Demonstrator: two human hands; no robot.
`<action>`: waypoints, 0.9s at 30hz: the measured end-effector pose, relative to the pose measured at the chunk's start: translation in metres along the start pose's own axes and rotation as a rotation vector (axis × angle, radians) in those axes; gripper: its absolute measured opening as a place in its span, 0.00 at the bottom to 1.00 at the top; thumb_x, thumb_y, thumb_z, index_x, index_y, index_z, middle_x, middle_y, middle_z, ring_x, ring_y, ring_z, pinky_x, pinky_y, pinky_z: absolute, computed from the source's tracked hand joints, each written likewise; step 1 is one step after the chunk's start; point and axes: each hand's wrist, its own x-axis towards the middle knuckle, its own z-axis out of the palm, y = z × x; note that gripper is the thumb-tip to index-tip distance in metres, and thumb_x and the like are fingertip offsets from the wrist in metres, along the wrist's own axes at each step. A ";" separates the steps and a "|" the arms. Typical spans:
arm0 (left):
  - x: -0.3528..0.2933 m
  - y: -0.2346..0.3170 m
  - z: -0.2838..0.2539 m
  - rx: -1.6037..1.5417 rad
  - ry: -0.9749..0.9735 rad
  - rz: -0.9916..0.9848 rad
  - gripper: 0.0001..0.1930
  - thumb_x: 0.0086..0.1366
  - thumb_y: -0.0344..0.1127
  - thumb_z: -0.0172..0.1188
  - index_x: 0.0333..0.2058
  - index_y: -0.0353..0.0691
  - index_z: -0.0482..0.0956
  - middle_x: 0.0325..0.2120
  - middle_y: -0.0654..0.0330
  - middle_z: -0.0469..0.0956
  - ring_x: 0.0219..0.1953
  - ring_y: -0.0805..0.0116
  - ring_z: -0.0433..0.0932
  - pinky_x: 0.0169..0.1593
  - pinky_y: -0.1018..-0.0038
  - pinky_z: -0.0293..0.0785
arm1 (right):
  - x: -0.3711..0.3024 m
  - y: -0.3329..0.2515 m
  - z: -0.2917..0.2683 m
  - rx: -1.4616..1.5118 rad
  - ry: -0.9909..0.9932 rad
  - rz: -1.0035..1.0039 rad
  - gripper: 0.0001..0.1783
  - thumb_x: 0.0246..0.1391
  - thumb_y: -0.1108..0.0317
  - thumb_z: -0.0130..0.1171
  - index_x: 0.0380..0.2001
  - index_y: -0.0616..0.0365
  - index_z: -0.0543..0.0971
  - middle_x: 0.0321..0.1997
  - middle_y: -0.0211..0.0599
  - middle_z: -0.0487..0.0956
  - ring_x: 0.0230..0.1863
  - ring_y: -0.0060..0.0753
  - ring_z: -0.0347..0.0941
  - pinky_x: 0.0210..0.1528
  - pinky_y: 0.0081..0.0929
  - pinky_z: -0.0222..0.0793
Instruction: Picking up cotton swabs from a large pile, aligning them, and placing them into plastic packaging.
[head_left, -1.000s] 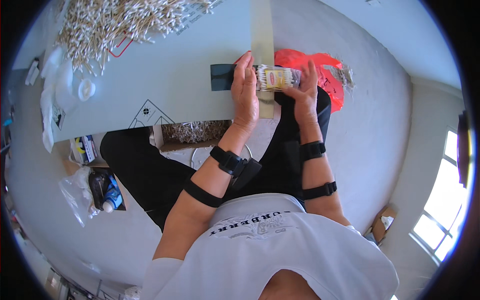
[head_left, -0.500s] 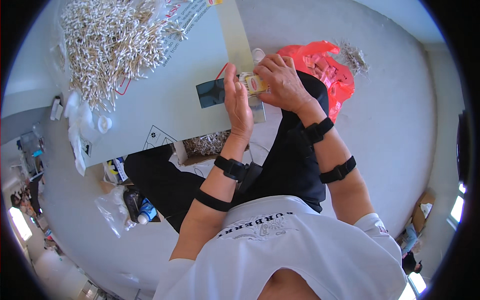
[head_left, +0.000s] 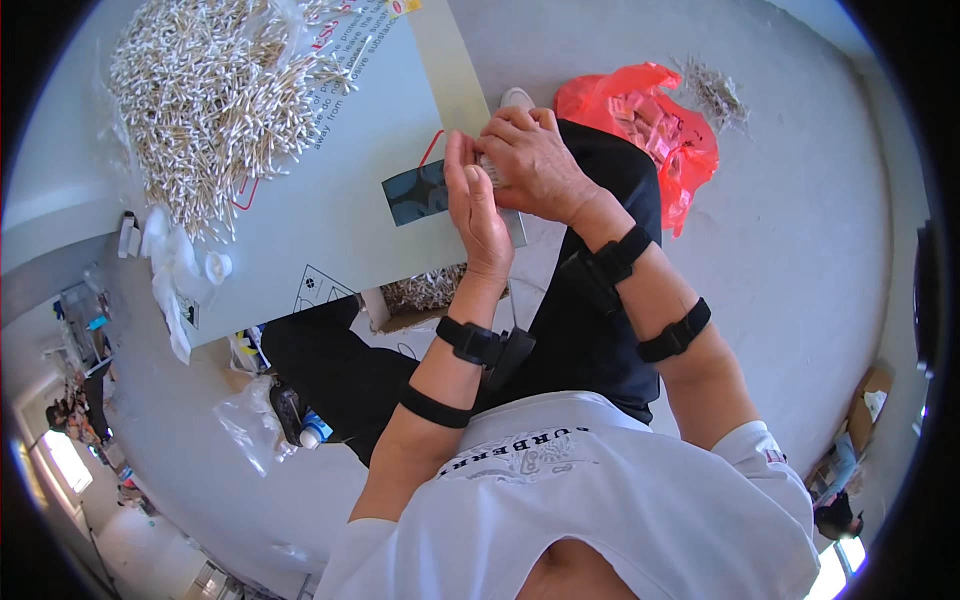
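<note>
Swab packet (head_left: 489,171), mostly hidden: only a pale sliver of it shows between the two hands, above the right-hand end of the bench (head_left: 350,220). The right hand (head_left: 542,170) lies over it, its fingers (head_left: 520,122) bent together and closed on the packet, their tips largely out of sight. The left hand (head_left: 480,228) stands on edge at the packet's nine o'clock side, its fingers (head_left: 461,165) straight, side by side and wrapped round nothing, the palm turned toward the packet; whether that palm touches it, I cannot tell.

Outward from the packet, with twelve o'clock straight ahead, a thin red strip (head_left: 432,148) slants at ten o'clock, and a dark rectangular sheet (head_left: 412,195) lies near nine, just beside the left hand. At one o'clock the tip of a pale shoe (head_left: 517,98) shows past the bench edge. At seven a cardboard box (head_left: 405,321) of loose swabs (head_left: 425,289) sits partly under the bench. Near three o'clock a red plastic bag (head_left: 690,180) holds pinkish packs (head_left: 643,122), with a small scattered heap (head_left: 716,92) beyond it on the floor at two. Farther off, between nine and ten, a large pile of cotton swabs (head_left: 210,130) covers the bench's far left; a white spool (head_left: 217,267) lies at eight, and a blue-and-white bottle (head_left: 315,430) at seven
</note>
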 end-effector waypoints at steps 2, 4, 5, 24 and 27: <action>0.002 0.001 0.000 -0.095 0.047 -0.027 0.36 0.73 0.53 0.41 0.65 0.28 0.50 0.66 0.43 0.53 0.69 0.52 0.50 0.70 0.63 0.45 | 0.001 -0.001 -0.002 -0.012 -0.027 0.003 0.25 0.30 0.65 0.68 0.39 0.55 0.78 0.45 0.32 0.75 0.58 0.40 0.64 0.54 0.43 0.56; 0.005 0.007 -0.006 -0.123 0.091 -0.016 0.34 0.72 0.53 0.44 0.63 0.28 0.54 0.63 0.42 0.57 0.67 0.54 0.56 0.67 0.63 0.54 | 0.001 -0.002 -0.005 -0.019 -0.054 0.014 0.26 0.31 0.64 0.69 0.41 0.55 0.78 0.47 0.33 0.75 0.59 0.39 0.64 0.56 0.43 0.54; 0.004 0.011 -0.011 -0.001 0.152 -0.043 0.33 0.72 0.52 0.46 0.61 0.27 0.57 0.60 0.43 0.60 0.63 0.56 0.61 0.63 0.64 0.60 | 0.001 -0.003 -0.006 -0.027 -0.082 0.024 0.27 0.33 0.64 0.69 0.42 0.56 0.77 0.48 0.33 0.74 0.59 0.38 0.64 0.58 0.42 0.53; 0.033 0.039 -0.030 -0.050 0.148 -0.569 0.15 0.70 0.40 0.53 0.45 0.31 0.71 0.32 0.52 0.78 0.32 0.63 0.80 0.39 0.69 0.80 | 0.002 -0.002 -0.005 -0.052 -0.010 -0.028 0.22 0.28 0.67 0.68 0.33 0.57 0.78 0.42 0.34 0.75 0.54 0.40 0.66 0.54 0.41 0.57; 0.032 0.032 -0.025 0.071 0.110 -0.550 0.13 0.67 0.31 0.55 0.46 0.29 0.73 0.32 0.57 0.78 0.32 0.70 0.80 0.37 0.75 0.79 | 0.004 -0.003 -0.005 -0.065 -0.016 -0.013 0.23 0.27 0.66 0.69 0.34 0.57 0.78 0.42 0.34 0.75 0.54 0.41 0.66 0.54 0.42 0.58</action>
